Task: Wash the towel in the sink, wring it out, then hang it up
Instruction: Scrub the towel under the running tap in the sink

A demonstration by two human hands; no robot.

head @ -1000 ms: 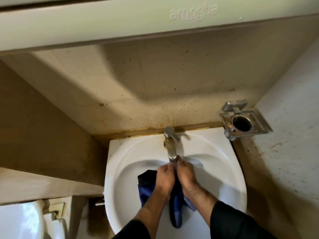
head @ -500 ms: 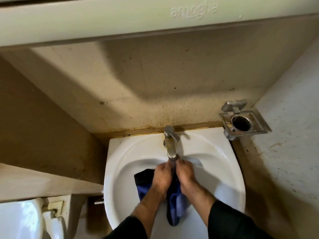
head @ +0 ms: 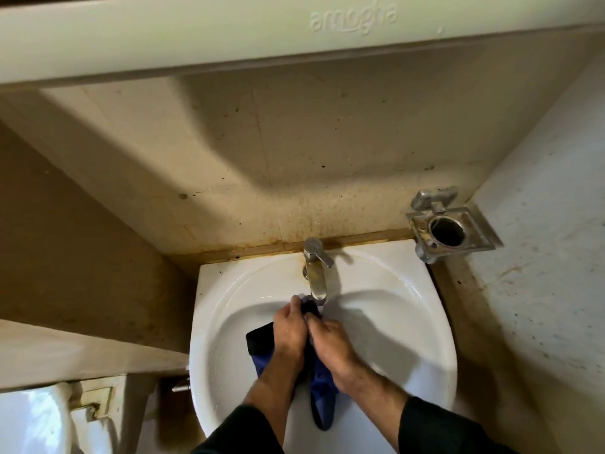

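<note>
In the head view, the blue towel (head: 322,385) is held low in the white sink (head: 409,322), directly under the tap (head: 316,273). The left hand (head: 289,335) and right hand (head: 330,342) are pressed together, clamped on it. Compared with a second ago, the towel's top end has been pushed up to the spout, so rubbing is judged ongoing; wringing is not yet begun.
</note>
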